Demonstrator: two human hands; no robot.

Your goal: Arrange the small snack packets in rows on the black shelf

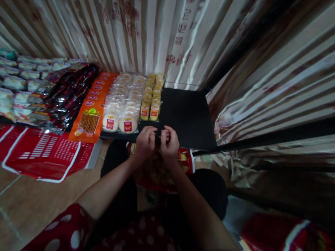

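Note:
My left hand (pixel 145 141) and my right hand (pixel 170 142) are side by side at the front edge of a black shelf (pixel 186 115). Both have their fingers curled in, close together, pinching something small that I cannot make out. Just behind my hands stand rows of small yellow snack packs (pixel 151 100). Left of those lie rows of round white cakes in clear wrappers (pixel 121 104). Below my hands, in my lap, sits a red box with packets (pixel 156 172).
Orange snack packets (pixel 90 109), dark red packets (pixel 69 91) and pale bagged goods (pixel 7 84) fill the shelf to the left. Red plastic baskets (pixel 45 152) stand below it. Striped curtains (pixel 154 24) hang behind and to the right. A red bag (pixel 292 246) lies at lower right.

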